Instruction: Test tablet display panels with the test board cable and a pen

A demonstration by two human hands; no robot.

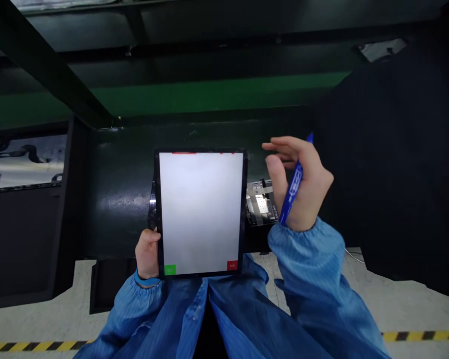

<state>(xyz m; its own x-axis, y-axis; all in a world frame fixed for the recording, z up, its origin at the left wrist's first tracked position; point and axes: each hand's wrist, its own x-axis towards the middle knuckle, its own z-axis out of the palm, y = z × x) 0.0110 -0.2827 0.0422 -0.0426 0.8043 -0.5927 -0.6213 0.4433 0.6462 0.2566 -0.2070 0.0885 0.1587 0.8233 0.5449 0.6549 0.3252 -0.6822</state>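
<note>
My left hand [148, 253] is closed on the lower left edge of a tablet [202, 214], its thumb on the frame. The tablet faces me with a lit white screen, a green square low on the left and a red one low on the right. Raised to the right of it, my right hand [307, 184] has a blue pen [294, 187] lodged across it at the base of the thumb. Its fingers are half bent, apart from the screen. Partly behind the tablet lies a device with exposed circuit parts and tape [261, 203].
A dark worktop [115, 199] runs behind the tablet, with a green strip [209, 97] at its back. On the left stands a black case [22, 234] holding a shiny panel. A large black surface [396, 164] fills the right. Yellow-black tape [422, 336] marks the floor.
</note>
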